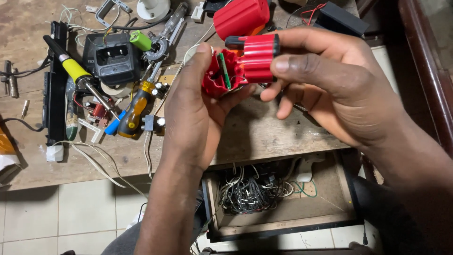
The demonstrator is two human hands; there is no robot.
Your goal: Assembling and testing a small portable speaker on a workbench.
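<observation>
1. Your left hand (191,106) cups a red plastic housing (218,78), thumb and fingers curled around it, held above the table's (264,130) front edge.
2. Your right hand (330,80) pinches a red ribbed battery pack (255,56) between thumb and fingers, touching the housing.
3. The housing looks open, with a green circuit board (222,71) showing; the two parts seem only partly joined.
4. Toward the table's left side lie a yellow soldering iron (75,68), a screwdriver (134,111) and a black charger (113,59); below the front edge, an open drawer (283,222) holds tangled wires.

red ribbed pack (252,57) | held above bench | green board (223,71) exposed inside red shell (218,78)
</observation>
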